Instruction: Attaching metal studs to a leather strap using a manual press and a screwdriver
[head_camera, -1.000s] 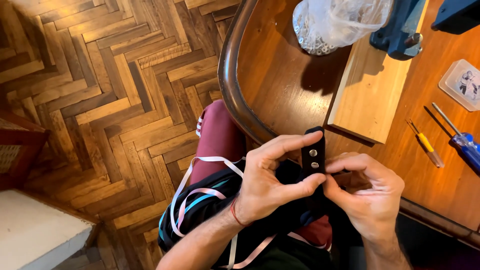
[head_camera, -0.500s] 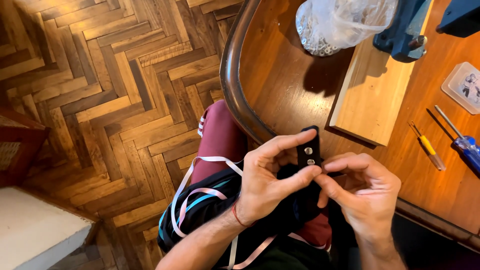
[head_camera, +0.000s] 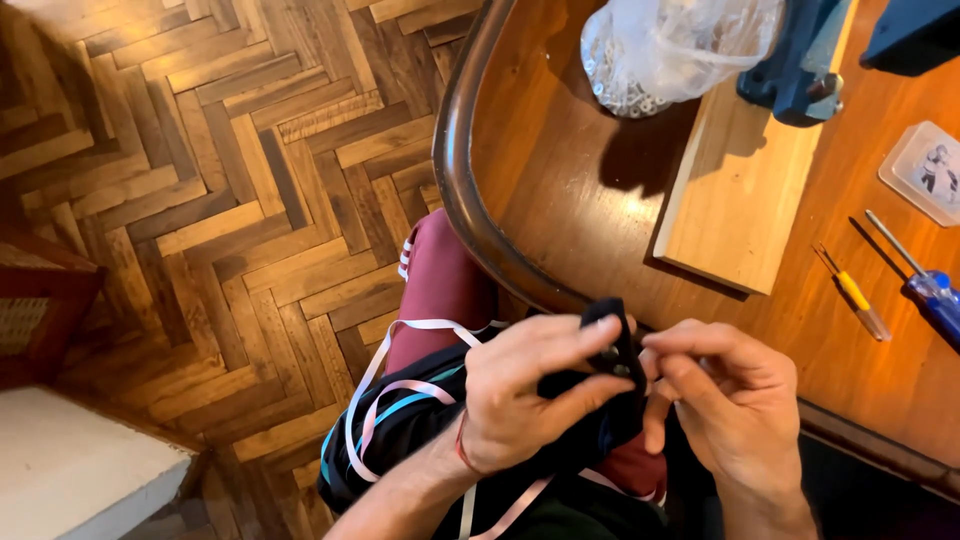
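My left hand (head_camera: 530, 390) grips a black fabric strap (head_camera: 608, 340) with small metal eyelets, holding its end upright between thumb and fingers just below the table's edge. My right hand (head_camera: 720, 400) pinches at the same strap from the right, its fingertips touching the eyelets. More dark fabric with pink, white and light-blue ribbons (head_camera: 390, 410) lies bundled on my lap under my left wrist. Whether anything small sits between the right fingertips is hidden.
A round wooden table (head_camera: 560, 170) holds a pale wooden board (head_camera: 740, 210), a clear bag of small metal rings (head_camera: 670, 50), a blue vice-like tool (head_camera: 800, 60), a yellow-handled and a blue-handled screwdriver (head_camera: 855, 295), and a small clear box (head_camera: 925, 170). Herringbone parquet (head_camera: 200, 150) lies left.
The strap has dropped lower and folded toward my right hand. My right fingers have closed in on the eyelets, and the camera has tilted slightly.
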